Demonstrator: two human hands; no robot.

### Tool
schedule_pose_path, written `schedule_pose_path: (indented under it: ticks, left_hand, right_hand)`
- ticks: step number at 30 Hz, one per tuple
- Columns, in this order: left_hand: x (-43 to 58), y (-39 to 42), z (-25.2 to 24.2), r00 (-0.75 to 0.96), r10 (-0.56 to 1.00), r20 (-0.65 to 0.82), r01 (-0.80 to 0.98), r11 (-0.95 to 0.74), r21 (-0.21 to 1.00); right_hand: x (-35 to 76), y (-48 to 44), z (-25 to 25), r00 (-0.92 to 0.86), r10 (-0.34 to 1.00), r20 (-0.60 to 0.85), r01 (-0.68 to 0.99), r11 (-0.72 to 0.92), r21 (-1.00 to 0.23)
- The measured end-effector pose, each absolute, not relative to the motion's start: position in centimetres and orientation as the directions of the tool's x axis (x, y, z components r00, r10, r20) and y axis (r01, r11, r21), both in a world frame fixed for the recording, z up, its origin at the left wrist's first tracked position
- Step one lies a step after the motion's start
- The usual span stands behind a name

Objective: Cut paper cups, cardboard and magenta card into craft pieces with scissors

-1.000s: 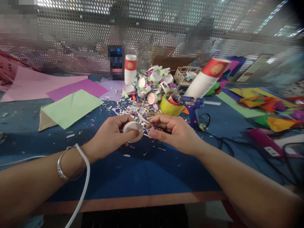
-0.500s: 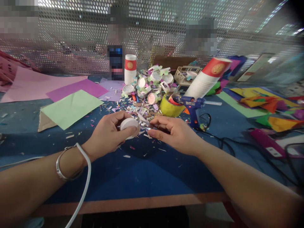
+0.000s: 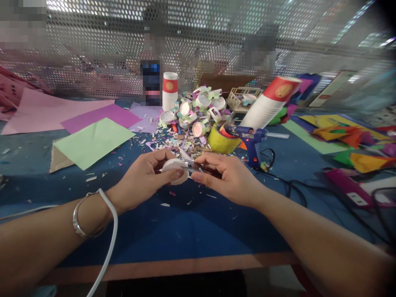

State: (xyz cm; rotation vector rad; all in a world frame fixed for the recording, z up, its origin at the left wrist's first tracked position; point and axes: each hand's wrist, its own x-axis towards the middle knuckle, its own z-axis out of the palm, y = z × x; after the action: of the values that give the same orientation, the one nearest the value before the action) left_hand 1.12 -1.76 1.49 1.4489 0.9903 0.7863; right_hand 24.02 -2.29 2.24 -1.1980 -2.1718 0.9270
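My left hand point(image 3: 145, 179) is closed around a small white paper cup point(image 3: 175, 170), its round bottom turned toward me. My right hand point(image 3: 227, 175) is closed on a pair of scissors point(image 3: 193, 167) whose blades touch the cup's edge. Both hands hover just above the blue table top point(image 3: 185, 231), in front of a scatter of paper scraps point(image 3: 173, 144). A silver bracelet and a white cable point(image 3: 108, 231) cross my left wrist.
Behind the hands lie a pile of cut paper cups point(image 3: 198, 109), a yellow tape roll point(image 3: 220, 140), a blue glue gun point(image 3: 250, 138) with black cord, and a stack of red-rimmed cups point(image 3: 269, 103). Coloured paper sheets point(image 3: 93, 140) lie left and right. A perforated metal screen point(image 3: 198, 45) closes the back.
The cup has turned a little in my left hand and the scissors have moved in against its edge. Both hands have stayed in about the same place.
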Motion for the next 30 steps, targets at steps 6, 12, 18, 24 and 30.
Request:
schedule_pose_path:
  ticks: [6, 12, 18, 24, 30]
  left_hand:
    - [1.2, -2.0, 1.2, 0.456, 0.889, -0.048, 0.058, 0.023, 0.998]
    - [1.4, -2.5, 0.8, 0.484, 0.873, -0.061, -0.044, 0.094, 0.995]
    - [1.6, -2.9, 0.8, 0.48, 0.875, -0.068, -0.087, 0.125, 0.988]
    - [1.6, -2.9, 0.9, 0.487, 0.868, -0.097, -0.08, 0.155, 0.985]
    - [1.6, -2.9, 0.9, 0.494, 0.863, -0.103, -0.101, 0.175, 0.979]
  right_hand:
    - [24.0, -2.4, 2.3, -0.518, 0.846, 0.122, 0.512, 0.421, -0.749]
    - [23.9, -2.7, 2.4, -0.535, 0.83, 0.157, 0.493, 0.457, -0.74]
    - [24.0, -2.8, 2.6, -0.546, 0.819, 0.175, 0.487, 0.48, -0.73]
    - [23.8, -2.9, 3.0, -0.558, 0.811, 0.175, 0.487, 0.49, -0.723]
    - [23.8, -3.1, 3.1, -0.554, 0.811, 0.188, 0.468, 0.491, -0.735]
